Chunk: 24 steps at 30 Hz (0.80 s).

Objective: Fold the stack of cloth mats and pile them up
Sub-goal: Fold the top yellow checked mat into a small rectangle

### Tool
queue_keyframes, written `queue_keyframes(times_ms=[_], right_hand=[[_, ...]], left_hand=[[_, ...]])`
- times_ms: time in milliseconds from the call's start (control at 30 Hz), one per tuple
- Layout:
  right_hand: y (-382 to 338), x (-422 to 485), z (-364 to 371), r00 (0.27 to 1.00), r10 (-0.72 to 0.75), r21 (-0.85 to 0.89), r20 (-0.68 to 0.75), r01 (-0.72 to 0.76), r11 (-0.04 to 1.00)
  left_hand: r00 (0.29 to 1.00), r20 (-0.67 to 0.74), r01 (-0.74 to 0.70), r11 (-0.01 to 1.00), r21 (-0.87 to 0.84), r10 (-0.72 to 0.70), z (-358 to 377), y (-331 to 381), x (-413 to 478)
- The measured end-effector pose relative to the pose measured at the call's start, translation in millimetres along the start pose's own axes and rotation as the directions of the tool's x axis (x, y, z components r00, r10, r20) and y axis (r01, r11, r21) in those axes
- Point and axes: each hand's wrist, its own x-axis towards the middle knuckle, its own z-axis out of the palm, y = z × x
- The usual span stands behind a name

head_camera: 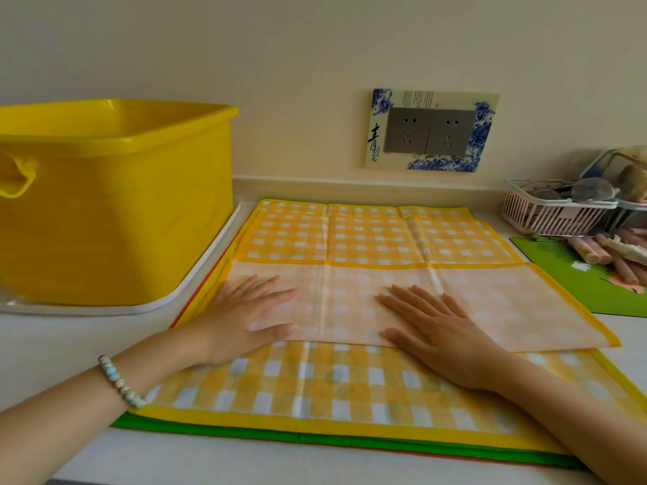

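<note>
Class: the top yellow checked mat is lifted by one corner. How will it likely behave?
Probably floppy: the top mat lies flat over itself, with crease lines showing. Likely thin and light: the check shows faintly through its pale underside. It may spring open once the left hand and right hand, both pressing flat, lift.

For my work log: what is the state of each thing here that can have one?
top yellow checked mat: partly folded, pale underside up
left hand: flat on the folded flap
right hand: flat on the folded flap
yellow tub: upright, no lid
wall sockets: nothing plugged in
</note>
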Motion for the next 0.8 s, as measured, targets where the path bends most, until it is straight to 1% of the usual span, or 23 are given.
queue_keyframes(times_ms=[100, 133, 167, 233, 400, 467, 533, 600, 633, 700, 800], right_hand=[[0, -1, -1, 1.000, -0.013, 0.024, -0.011, 0.013, 1.000], [0, -1, -2, 1.000, -0.018, 0.041, -0.023, 0.019, 0.999], [0, -2, -3, 0.999, -0.023, 0.067, -0.035, 0.025, 0.997], [0, -5, -5, 0.997, -0.045, 0.138, -0.062, 0.054, 0.989], [0, -11, -11, 0.984, -0.128, 0.301, -0.127, 0.161, 0.940], [1, -13, -12, 0.982, -0.140, 0.335, -0.126, 0.175, 0.926], [2, -13, -13, 0.981, -0.151, 0.345, -0.120, 0.184, 0.920], [3, -13, -12, 0.980, -0.159, 0.335, -0.117, 0.190, 0.923], [4, -13, -12, 0.979, -0.164, 0.325, -0.119, 0.195, 0.925], [5, -12, -11, 0.978, -0.171, 0.304, -0.121, 0.200, 0.931], [9, -11, -11, 0.978, -0.174, 0.294, -0.114, 0.201, 0.934]], left_hand=[[0.988, -0.090, -0.144, 0.959, -0.243, 0.125, -2, 13, 0], [0.983, -0.094, -0.181, 0.942, -0.282, 0.160, -3, 18, 1], [0.978, -0.085, -0.207, 0.938, -0.279, 0.191, -3, 23, 2], [0.968, -0.071, -0.248, 0.949, -0.196, 0.239, -3, 29, 5], [0.932, -0.147, -0.335, 0.942, 0.008, 0.332, -6, 33, 9], [0.893, -0.172, -0.402, 0.909, 0.109, 0.415, -6, 33, 5], [0.830, -0.198, -0.480, 0.848, 0.226, 0.522, -5, 34, 0], [0.787, -0.212, -0.516, 0.806, 0.288, 0.580, -3, 35, -3], [0.781, -0.225, -0.516, 0.805, 0.292, 0.582, -3, 35, -4], [0.806, -0.263, -0.476, 0.845, 0.245, 0.531, -3, 35, -4], [0.870, -0.315, -0.382, 0.922, 0.060, 0.381, -5, 35, -1]])
